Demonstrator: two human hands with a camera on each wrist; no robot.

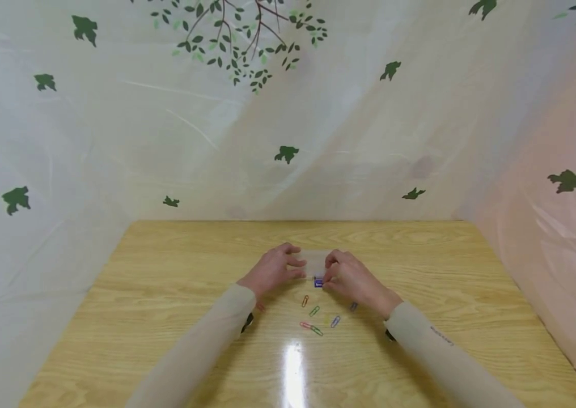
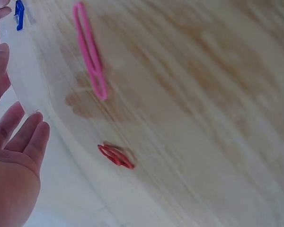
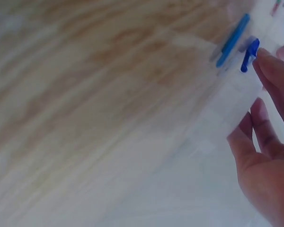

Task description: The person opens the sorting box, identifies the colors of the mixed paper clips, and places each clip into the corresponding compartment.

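1. Clear plastic bag (image 1: 314, 262): mid-table on the wooden table (image 1: 165, 272), held between both hands.
2. Blue paper clip (image 1: 318, 281): at the bag's near edge.
3. Left hand (image 1: 272, 269): fingers pinch the bag's left side.
4. Right hand (image 1: 351, 277): fingertips pinch the bag beside the blue clip.
5. Loose coloured paper clips (image 1: 313, 320): scattered nearer, apart from the hands.

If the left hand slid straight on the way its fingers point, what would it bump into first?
Most likely the right hand. The left hand points across the clear sheet both hold, with the blue clip near that line; depth is hard to judge.
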